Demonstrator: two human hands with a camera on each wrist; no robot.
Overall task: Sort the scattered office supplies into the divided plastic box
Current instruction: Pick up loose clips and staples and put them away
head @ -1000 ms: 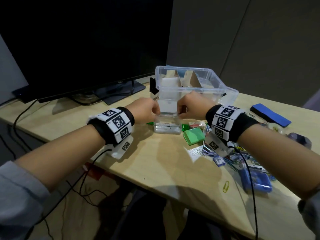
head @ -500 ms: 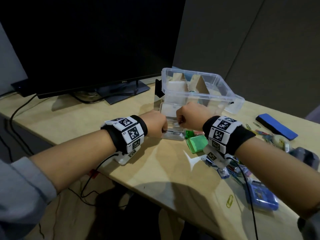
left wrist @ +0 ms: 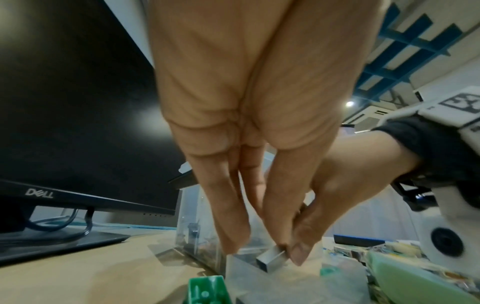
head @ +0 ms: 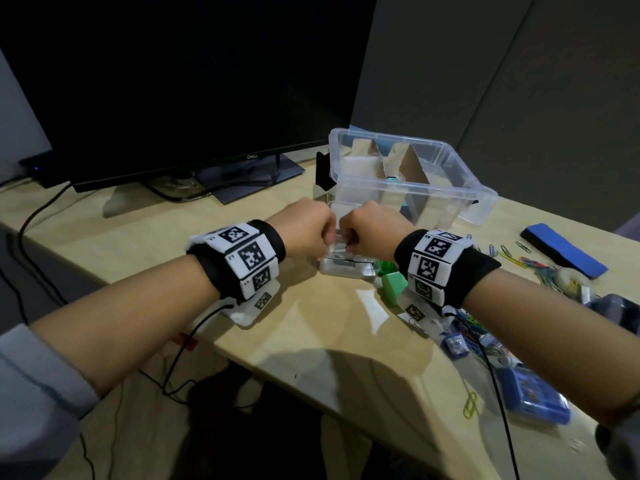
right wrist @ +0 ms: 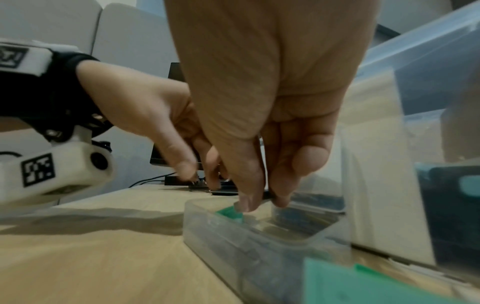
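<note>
Clear plastic, a small open case (head: 347,264) is set on the tabletop (head: 304,327) against the divided box (head: 446,188); above it a staple strip (left wrist: 272,259) is pinched by the right hand (head: 372,228), while the left hand's (head: 306,227) fingers (left wrist: 228,226) are pressed together beside it.

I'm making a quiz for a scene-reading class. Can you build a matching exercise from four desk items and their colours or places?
Things:
1. eraser
2. loose paper clip
3. divided plastic box
4. monitor

Descriptions:
A. yellow, near the desk's front edge
B. black, at the back left
C. blue top, far right
D. clear, behind both hands

Pairs: 1-C, 2-A, 3-D, 4-B
</note>
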